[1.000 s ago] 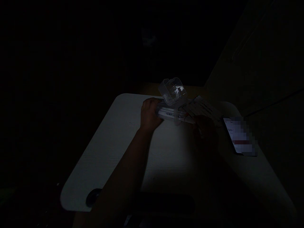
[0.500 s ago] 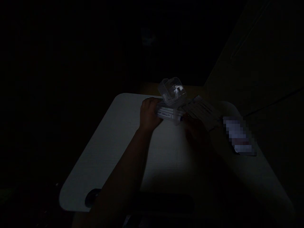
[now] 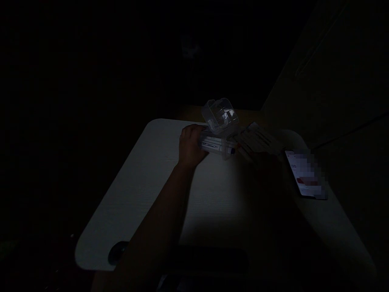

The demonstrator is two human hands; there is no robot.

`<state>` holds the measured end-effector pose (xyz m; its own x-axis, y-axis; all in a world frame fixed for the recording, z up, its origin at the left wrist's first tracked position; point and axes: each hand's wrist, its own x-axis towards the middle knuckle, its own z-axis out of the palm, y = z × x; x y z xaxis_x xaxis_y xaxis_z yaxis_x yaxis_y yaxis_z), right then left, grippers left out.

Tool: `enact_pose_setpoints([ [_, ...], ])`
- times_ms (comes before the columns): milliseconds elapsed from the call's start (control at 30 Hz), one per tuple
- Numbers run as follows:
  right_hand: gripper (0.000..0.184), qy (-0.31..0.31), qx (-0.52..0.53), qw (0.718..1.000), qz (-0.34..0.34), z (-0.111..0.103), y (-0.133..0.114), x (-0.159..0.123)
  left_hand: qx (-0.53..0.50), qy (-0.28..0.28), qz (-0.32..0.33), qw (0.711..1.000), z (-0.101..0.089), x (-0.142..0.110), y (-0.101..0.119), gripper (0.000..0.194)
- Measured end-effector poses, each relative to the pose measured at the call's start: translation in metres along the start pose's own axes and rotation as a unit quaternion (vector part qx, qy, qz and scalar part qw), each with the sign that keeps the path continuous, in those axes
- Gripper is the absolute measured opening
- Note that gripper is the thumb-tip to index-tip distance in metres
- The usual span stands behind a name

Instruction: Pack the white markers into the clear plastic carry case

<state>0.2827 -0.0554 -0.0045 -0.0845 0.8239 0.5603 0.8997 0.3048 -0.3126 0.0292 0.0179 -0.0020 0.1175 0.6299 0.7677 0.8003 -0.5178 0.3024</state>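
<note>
The scene is very dark. My left hand [image 3: 190, 147] is wrapped round the left end of a clear plastic box [image 3: 217, 145] that lies on a white table [image 3: 146, 190]. The box's clear lid [image 3: 220, 114] stands open above it. White pens [image 3: 212, 142] lie inside, and one blue-tipped end [image 3: 232, 151] pokes out at the right. My right hand [image 3: 261, 162] sits in deep shadow just right of the box, under a printed card [image 3: 258, 138]. Its fingers cannot be made out.
A lit phone [image 3: 305, 174] lies on the table at the right, beside my right hand. A dark round spot [image 3: 117, 252] marks the table's near left corner. Everything beyond the table's edges is black.
My right hand went in toward the box's right end, then drew back to the right. My left hand and the box stayed in place.
</note>
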Motion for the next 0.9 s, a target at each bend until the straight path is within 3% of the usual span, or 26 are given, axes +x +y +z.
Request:
enact_pose_setpoints([
  [100, 0.021, -0.019, -0.023, 1.000, 0.007, 0.003, -0.001, -0.002, 0.001, -0.010, -0.007, 1.000, 0.000, 0.000, 0.000, 0.049],
  [300, 0.036, -0.049, -0.030, 0.998, -0.002, -0.004, -0.018, 0.002, 0.002, -0.009, -0.001, 1.000, 0.000, 0.000, 0.000, 0.050],
  [433, 0.037, -0.063, -0.032, 0.997, 0.021, -0.006, -0.017, 0.000, 0.010, -0.003, -0.002, 1.000, 0.000, 0.001, 0.000, 0.051],
  [667, 0.035, -0.036, -0.025, 0.996, 0.081, -0.004, -0.001, -0.007, 0.006, 0.003, 0.016, 1.000, 0.001, 0.001, -0.002, 0.049],
  [900, 0.029, 0.015, 0.009, 0.997, 0.074, -0.010, -0.002, -0.002, 0.003, -0.008, -0.007, 1.000, 0.001, 0.001, 0.000, 0.048],
])
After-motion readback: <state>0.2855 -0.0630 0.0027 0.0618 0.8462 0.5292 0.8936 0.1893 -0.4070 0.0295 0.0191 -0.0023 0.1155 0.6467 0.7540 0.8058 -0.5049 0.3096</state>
